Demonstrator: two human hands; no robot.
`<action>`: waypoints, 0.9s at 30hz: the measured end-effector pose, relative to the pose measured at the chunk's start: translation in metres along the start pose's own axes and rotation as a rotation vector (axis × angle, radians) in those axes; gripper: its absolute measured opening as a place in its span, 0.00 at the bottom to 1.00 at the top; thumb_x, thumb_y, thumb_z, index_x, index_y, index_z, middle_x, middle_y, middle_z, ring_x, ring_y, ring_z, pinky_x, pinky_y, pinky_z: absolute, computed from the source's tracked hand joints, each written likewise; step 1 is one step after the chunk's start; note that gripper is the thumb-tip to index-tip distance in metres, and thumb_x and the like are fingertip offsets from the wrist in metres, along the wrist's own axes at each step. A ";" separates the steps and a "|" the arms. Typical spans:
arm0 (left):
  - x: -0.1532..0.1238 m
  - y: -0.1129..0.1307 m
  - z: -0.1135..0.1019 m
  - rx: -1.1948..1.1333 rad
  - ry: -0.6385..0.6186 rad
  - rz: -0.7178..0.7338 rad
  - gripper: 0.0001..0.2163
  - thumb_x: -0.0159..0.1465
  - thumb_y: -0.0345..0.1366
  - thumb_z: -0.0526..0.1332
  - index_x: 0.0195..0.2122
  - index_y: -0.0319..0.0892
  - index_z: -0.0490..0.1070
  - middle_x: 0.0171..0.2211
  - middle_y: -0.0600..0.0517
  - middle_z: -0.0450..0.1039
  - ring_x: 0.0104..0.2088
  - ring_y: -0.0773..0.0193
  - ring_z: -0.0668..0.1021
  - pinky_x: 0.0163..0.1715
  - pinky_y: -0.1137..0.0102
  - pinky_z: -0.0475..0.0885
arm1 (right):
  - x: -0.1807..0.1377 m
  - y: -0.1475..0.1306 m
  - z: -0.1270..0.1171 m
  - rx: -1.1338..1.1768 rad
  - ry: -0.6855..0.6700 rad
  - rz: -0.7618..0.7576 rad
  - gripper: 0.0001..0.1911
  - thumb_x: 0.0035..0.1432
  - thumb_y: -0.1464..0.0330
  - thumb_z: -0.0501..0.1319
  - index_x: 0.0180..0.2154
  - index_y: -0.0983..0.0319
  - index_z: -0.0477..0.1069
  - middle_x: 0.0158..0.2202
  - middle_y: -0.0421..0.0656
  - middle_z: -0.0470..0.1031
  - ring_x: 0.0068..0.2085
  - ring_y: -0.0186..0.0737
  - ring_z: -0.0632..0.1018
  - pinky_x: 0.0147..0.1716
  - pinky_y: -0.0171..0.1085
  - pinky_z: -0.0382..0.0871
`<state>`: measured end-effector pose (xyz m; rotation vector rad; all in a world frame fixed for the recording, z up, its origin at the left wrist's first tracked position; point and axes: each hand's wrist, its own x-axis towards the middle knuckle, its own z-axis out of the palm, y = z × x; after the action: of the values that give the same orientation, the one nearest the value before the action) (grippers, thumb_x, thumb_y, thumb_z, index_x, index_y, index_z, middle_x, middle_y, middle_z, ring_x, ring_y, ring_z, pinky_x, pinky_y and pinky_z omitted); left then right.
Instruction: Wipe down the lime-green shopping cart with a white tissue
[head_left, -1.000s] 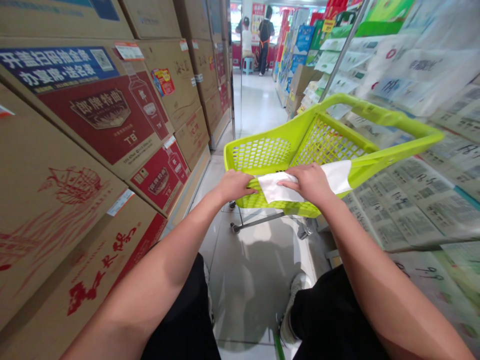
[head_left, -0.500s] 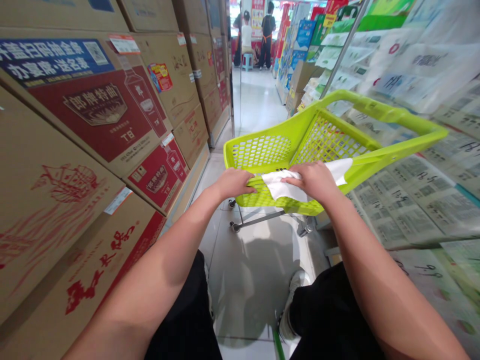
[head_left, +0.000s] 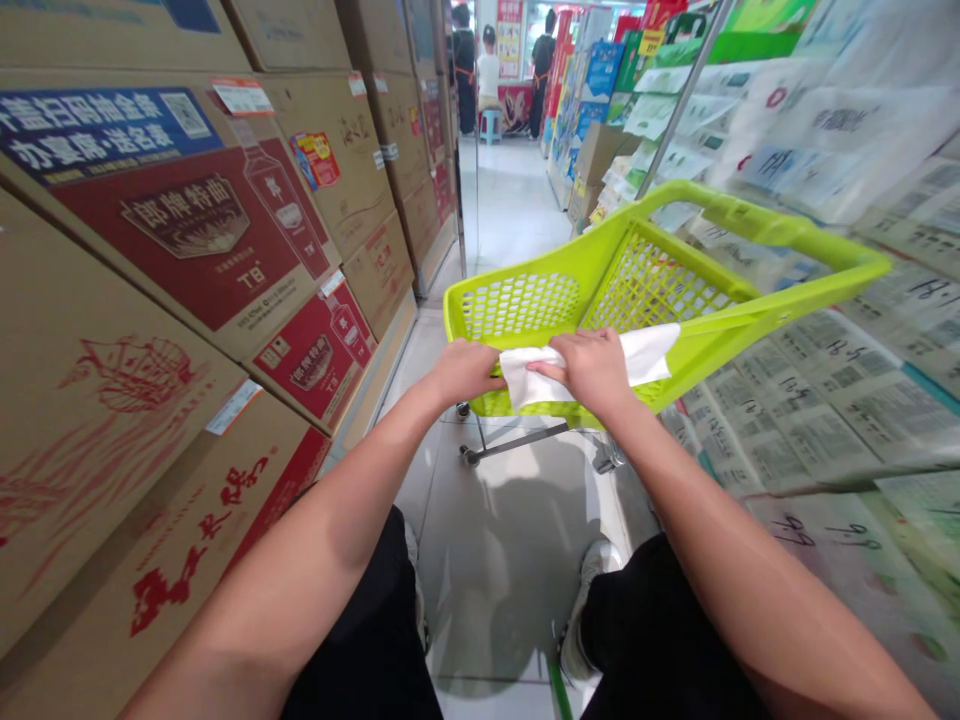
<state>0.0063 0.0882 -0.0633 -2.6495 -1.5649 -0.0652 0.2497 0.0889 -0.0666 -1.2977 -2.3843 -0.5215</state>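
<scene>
A lime-green shopping cart [head_left: 517,295] stands sideways across the aisle in front of me, its handle toward the right. My left hand [head_left: 469,370] is closed over the near top rim, close to the cart's left end. Farther right along that rim, my right hand [head_left: 592,370] grips a white cloth [head_left: 649,355] draped over the edge. The cloth sticks out on both sides of the right hand, and its left end reaches close to the left hand. Part of the rim is hidden under the cloth.
Stacked cardboard cartons [head_left: 180,230] line the left side. Wrapped paper packs [head_left: 810,390] are piled on the right, close to the cart's handle. A cart wheel [head_left: 469,456] rests on the tiled floor [head_left: 510,550]. Several people and a blue stool [head_left: 491,124] are at the far end.
My right hand has slid left along the rim with the white cloth, nearer to my left hand. The left hand still grips the rim; the cart is almost unmoved.
</scene>
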 end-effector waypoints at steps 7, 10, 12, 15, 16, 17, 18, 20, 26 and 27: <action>0.003 -0.003 -0.001 -0.039 -0.005 0.017 0.13 0.69 0.49 0.61 0.46 0.49 0.80 0.46 0.49 0.86 0.47 0.50 0.86 0.36 0.65 0.67 | 0.012 -0.017 -0.005 0.123 -0.092 -0.046 0.30 0.76 0.47 0.50 0.39 0.59 0.81 0.38 0.49 0.85 0.41 0.49 0.79 0.41 0.43 0.52; 0.005 -0.014 -0.004 -0.041 -0.037 -0.004 0.14 0.69 0.52 0.62 0.45 0.49 0.80 0.44 0.50 0.86 0.45 0.51 0.85 0.36 0.65 0.66 | 0.012 0.004 -0.014 0.195 -0.154 -0.079 0.26 0.77 0.50 0.50 0.46 0.58 0.82 0.44 0.48 0.86 0.44 0.49 0.81 0.42 0.42 0.55; 0.006 -0.021 -0.004 -0.051 -0.046 -0.008 0.16 0.69 0.54 0.63 0.45 0.49 0.80 0.44 0.50 0.86 0.45 0.52 0.85 0.36 0.65 0.65 | 0.010 0.021 -0.019 0.204 -0.164 -0.078 0.26 0.77 0.51 0.50 0.48 0.58 0.82 0.46 0.48 0.86 0.46 0.49 0.81 0.42 0.42 0.56; 0.006 -0.026 -0.003 -0.040 -0.048 -0.026 0.16 0.69 0.55 0.63 0.44 0.49 0.80 0.45 0.51 0.86 0.45 0.54 0.85 0.37 0.66 0.65 | 0.004 0.040 -0.022 0.182 -0.154 -0.064 0.27 0.77 0.51 0.50 0.45 0.58 0.82 0.43 0.48 0.86 0.45 0.49 0.81 0.42 0.42 0.57; 0.006 -0.025 -0.002 -0.033 -0.044 -0.029 0.17 0.69 0.55 0.63 0.44 0.49 0.80 0.45 0.50 0.86 0.45 0.53 0.85 0.37 0.66 0.65 | 0.002 0.042 -0.023 0.170 -0.142 -0.060 0.27 0.77 0.51 0.50 0.44 0.58 0.82 0.42 0.48 0.85 0.45 0.49 0.81 0.42 0.42 0.57; 0.005 -0.024 -0.001 -0.026 -0.037 -0.029 0.17 0.69 0.56 0.63 0.44 0.48 0.80 0.45 0.50 0.86 0.45 0.53 0.85 0.37 0.65 0.65 | 0.001 0.041 -0.022 0.158 -0.131 -0.059 0.27 0.77 0.51 0.50 0.43 0.58 0.82 0.41 0.47 0.85 0.45 0.49 0.81 0.42 0.42 0.57; 0.005 -0.021 -0.001 -0.020 -0.029 -0.026 0.18 0.70 0.56 0.62 0.45 0.48 0.80 0.45 0.49 0.86 0.45 0.52 0.85 0.38 0.65 0.66 | 0.001 0.039 -0.021 0.151 -0.123 -0.062 0.27 0.77 0.51 0.49 0.43 0.58 0.82 0.41 0.47 0.85 0.45 0.48 0.81 0.42 0.42 0.57; 0.004 -0.013 0.001 -0.013 -0.013 -0.016 0.19 0.70 0.57 0.62 0.47 0.48 0.80 0.45 0.47 0.86 0.46 0.50 0.85 0.39 0.64 0.67 | 0.002 0.027 -0.018 0.163 -0.118 -0.083 0.28 0.78 0.51 0.48 0.44 0.58 0.82 0.42 0.47 0.85 0.44 0.47 0.81 0.42 0.42 0.56; 0.005 0.007 0.004 -0.017 0.015 -0.004 0.16 0.70 0.51 0.61 0.48 0.46 0.80 0.47 0.45 0.85 0.49 0.48 0.85 0.41 0.62 0.69 | 0.011 -0.016 -0.012 0.237 -0.121 -0.142 0.28 0.79 0.52 0.47 0.46 0.58 0.83 0.44 0.47 0.86 0.44 0.47 0.82 0.42 0.42 0.57; 0.005 0.006 0.004 -0.018 0.013 -0.010 0.15 0.70 0.50 0.61 0.47 0.46 0.80 0.47 0.45 0.85 0.48 0.48 0.85 0.40 0.63 0.69 | 0.012 -0.018 -0.013 0.244 -0.130 -0.144 0.28 0.79 0.52 0.48 0.47 0.58 0.83 0.44 0.47 0.86 0.44 0.47 0.82 0.42 0.42 0.58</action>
<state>0.0143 0.0897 -0.0671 -2.6495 -1.5811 -0.0966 0.2304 0.0823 -0.0522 -1.0889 -2.5655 -0.1805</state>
